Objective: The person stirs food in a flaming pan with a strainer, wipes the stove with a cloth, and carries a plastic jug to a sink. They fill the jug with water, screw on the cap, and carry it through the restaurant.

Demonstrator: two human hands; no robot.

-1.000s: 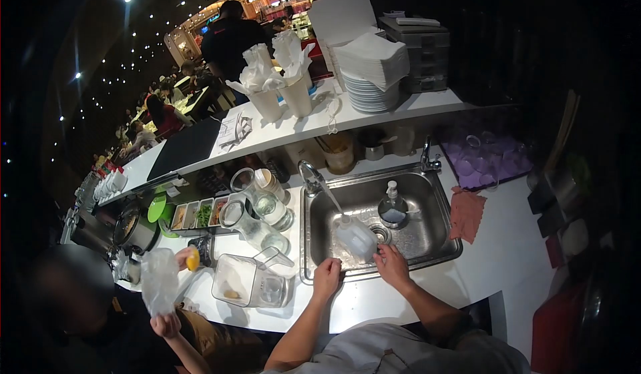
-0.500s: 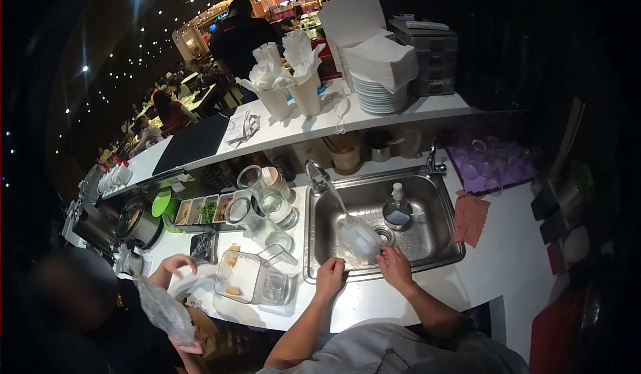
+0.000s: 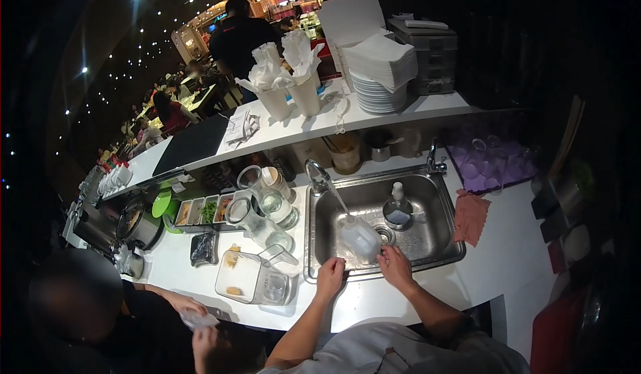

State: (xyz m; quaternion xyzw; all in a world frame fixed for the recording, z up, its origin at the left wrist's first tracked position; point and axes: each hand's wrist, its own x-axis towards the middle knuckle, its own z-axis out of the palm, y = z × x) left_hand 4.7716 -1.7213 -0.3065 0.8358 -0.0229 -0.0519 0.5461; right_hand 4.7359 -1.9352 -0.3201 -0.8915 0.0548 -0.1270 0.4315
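Note:
Water runs from the curved tap (image 3: 319, 171) into a translucent white plastic jug (image 3: 361, 239), which stands tilted in the steel sink (image 3: 427, 264). My right hand (image 3: 395, 267) is at the near right side of the jug, its fingers closed on the jug's edge. Resting on the front rim of the sink, my left hand (image 3: 330, 275) is curled closed, with nothing visible in it. A pump bottle (image 3: 398, 212) stands in the sink behind the jug, near the drain.
Left of the sink are glass carafes (image 3: 264, 230), a clear square container (image 3: 238, 277) and a tray of toppings (image 3: 200, 212). A pink cloth (image 3: 471, 217) lies at right, beside glasses on a purple mat (image 3: 491, 164). A co-worker's hands (image 3: 193, 314) hold crumpled plastic at lower left.
The co-worker's hands have come together lower down, and the large plastic bag is now a small bundle between them. My hands and the jug have stayed in place while water runs.

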